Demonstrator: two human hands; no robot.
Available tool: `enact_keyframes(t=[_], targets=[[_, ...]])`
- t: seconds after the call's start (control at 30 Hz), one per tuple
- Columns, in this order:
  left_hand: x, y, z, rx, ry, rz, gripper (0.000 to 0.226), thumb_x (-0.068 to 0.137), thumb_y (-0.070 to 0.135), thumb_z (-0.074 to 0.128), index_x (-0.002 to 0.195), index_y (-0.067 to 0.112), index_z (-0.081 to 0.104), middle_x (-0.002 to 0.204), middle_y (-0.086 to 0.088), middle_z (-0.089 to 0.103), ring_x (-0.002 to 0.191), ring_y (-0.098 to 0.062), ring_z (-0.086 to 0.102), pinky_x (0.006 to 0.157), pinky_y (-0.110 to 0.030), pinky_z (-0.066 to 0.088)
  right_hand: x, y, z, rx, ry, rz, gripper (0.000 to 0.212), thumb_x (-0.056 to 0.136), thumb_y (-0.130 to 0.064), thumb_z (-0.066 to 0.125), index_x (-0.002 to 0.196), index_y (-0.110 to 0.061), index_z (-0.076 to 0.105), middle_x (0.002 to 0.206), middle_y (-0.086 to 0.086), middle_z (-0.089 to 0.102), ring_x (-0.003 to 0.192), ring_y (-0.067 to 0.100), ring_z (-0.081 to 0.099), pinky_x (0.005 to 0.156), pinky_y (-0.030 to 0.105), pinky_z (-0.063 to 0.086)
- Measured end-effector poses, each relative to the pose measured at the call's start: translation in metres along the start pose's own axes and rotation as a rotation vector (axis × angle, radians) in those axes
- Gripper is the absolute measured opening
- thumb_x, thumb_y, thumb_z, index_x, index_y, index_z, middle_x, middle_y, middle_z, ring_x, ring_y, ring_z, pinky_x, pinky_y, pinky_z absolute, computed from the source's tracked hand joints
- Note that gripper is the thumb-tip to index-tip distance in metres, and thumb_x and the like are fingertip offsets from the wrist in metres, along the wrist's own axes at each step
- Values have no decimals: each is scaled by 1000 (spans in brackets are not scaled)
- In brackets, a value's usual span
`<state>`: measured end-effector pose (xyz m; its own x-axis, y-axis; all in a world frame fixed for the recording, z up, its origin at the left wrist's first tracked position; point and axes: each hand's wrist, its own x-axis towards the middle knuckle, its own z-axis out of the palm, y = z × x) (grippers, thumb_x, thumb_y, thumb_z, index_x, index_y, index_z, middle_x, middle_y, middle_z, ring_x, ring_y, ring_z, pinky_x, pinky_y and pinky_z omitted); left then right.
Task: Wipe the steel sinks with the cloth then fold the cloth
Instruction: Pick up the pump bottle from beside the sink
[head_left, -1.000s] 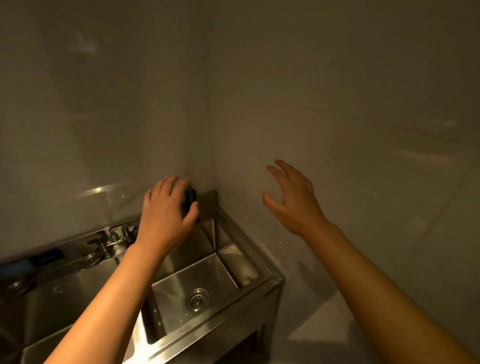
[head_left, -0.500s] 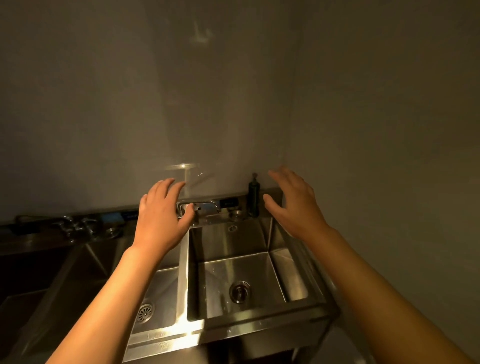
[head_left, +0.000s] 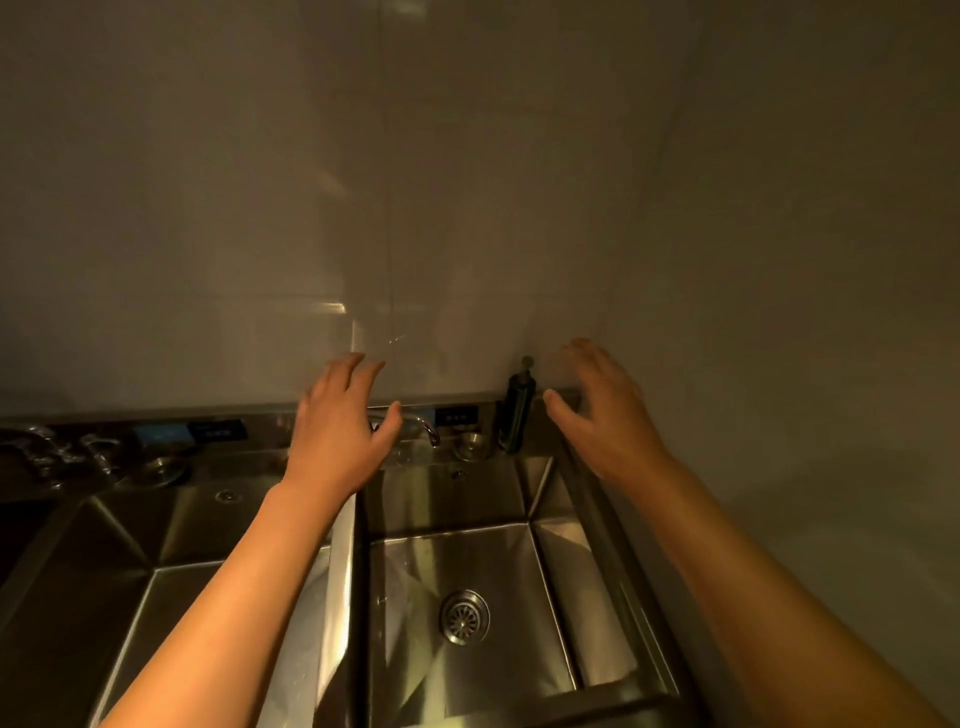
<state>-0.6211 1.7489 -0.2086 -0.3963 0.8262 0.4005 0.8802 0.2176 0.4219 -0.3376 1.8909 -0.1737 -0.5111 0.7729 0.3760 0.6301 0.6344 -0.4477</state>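
Wall: dim tiled wall (head_left: 467, 208) rose straight behind the steel counter, corner off to your right.
Right sink (head_left: 558, 512): steel basin lay below you, round drain (head_left: 464, 617) in its floor, rim running close along the side wall.
Left sink (head_left: 171, 519): sat across the narrow divider (head_left: 358, 571), roomy and dark.
Left hand (head_left: 340, 431): you held it over the tap (head_left: 427, 429), fingers spread, gripping nothing.
Right hand (head_left: 605, 410): you had it loose and empty, just beside the dark soap bottle (head_left: 515, 410) in the corner.
Cloth: you had none in sight; I couldn't place it.
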Motion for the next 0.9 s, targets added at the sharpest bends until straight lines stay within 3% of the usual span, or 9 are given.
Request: enact_keyframes(t=[0.33, 0.53, 0.67, 0.9], targets=[[57, -17, 75, -48, -154, 45, 59, 98, 45, 59, 151, 22, 46, 158, -7, 42, 147, -29, 35, 119, -52, 33, 47, 31, 55, 17, -71, 90, 65, 98, -45, 58, 156, -28, 34, 164, -1, 29, 151, 16, 25, 123, 40, 24], [71, -11, 115, -71, -207, 43, 60, 98, 43, 61, 152, 20, 47, 159, -8, 41, 147, -29, 36, 120, -47, 33, 68, 67, 78, 128, -94, 155, 66, 96, -41, 64, 154, -28, 36, 161, -4, 33, 145, 7, 30, 120, 32, 28], [82, -5, 143, -93, -209, 41, 61, 97, 45, 61, 151, 20, 48, 158, -9, 43, 146, -30, 37, 119, -48, 34, 81, 93, 95, 171, -132, 171, 67, 94, -42, 67, 153, -31, 36, 156, -7, 38, 130, -5, 29, 111, 26, 31], [102, 13, 197, -106, -279, 17, 67, 91, 58, 43, 149, 24, 45, 155, -5, 43, 143, -26, 40, 116, -46, 40, 111, 142, 126, 237, -192, 239, 79, 86, -54, 65, 154, -37, 29, 160, -7, 34, 144, 16, 37, 115, 41, 38]])
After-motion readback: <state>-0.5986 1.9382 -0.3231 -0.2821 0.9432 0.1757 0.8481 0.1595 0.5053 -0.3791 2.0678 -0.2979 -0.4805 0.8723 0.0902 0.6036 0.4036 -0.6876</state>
